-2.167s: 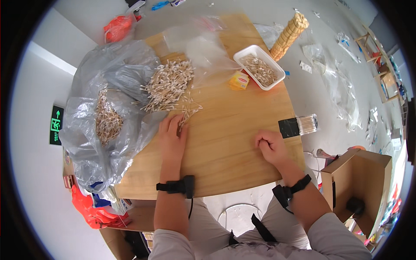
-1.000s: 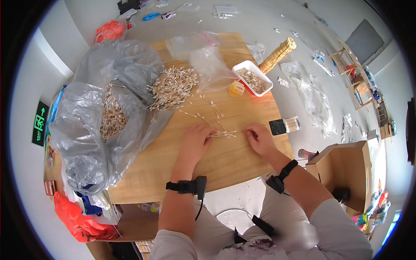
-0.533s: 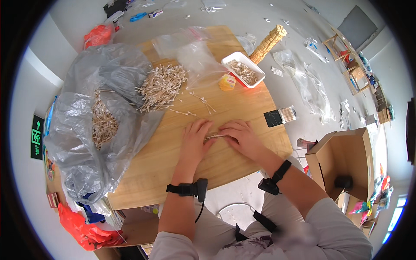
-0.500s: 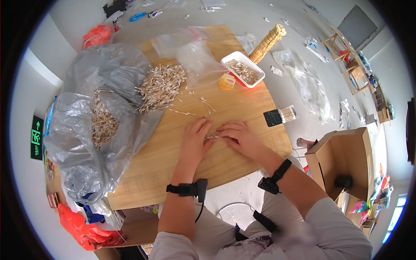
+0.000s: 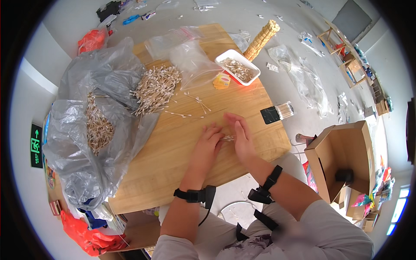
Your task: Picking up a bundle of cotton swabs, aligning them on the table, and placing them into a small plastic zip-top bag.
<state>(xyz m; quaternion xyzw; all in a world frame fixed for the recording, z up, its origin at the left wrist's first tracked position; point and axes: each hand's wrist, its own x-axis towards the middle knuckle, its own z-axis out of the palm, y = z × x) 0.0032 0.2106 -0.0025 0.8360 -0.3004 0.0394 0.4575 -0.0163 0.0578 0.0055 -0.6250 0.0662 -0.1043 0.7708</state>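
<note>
Left hand (image 5: 207, 145) fingers bend at some lined-up swabs (image 5: 228, 138), grip hidden; right hand (image 5: 244, 141) is open; big pile (image 5: 158, 89) lies loose.

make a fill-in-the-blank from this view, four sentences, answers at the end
Between the left hand and the right hand, cotton swabs show tips coloured ____.
The big plastic bag at the left of the table is coloured ____.
The open cardboard box stands to the table's ____.
The number of black wrist straps is ____.

Missing words: white; grey; right; two.
</note>
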